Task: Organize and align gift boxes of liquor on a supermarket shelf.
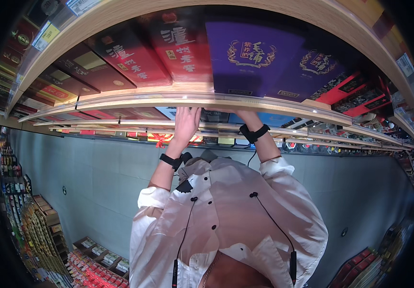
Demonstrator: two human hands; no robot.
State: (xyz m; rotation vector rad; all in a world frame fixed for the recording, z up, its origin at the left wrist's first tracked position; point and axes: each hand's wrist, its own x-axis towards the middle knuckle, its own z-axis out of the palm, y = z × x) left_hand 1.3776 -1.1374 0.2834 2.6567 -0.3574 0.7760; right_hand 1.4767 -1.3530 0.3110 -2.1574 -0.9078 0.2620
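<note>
My left hand (187, 120) reaches into the shelf tier below the top one, its back toward me and its fingertips cut off by the upper shelf board (207, 102). Further right, my right hand (247, 116) reaches into the same tier, its fingers mostly hidden under that board. Between the two hands shows a dark box (216, 116) with pale writing; whether either hand grips it is hidden. A pale box (166, 112) stands just left of my left hand. Beyond my right hand is a blue box (273, 118). Both wrists wear black bands.
On the tier above stand purple boxes (253, 54), red-and-black boxes (181, 50) and brown boxes (102, 64). Lower shelf edges (138, 123) run across below my hands. Grey floor tiles (95, 169) lie beneath. Stocked displays (41, 234) stand behind at left. Earphone cords (185, 237) hang over my shirt.
</note>
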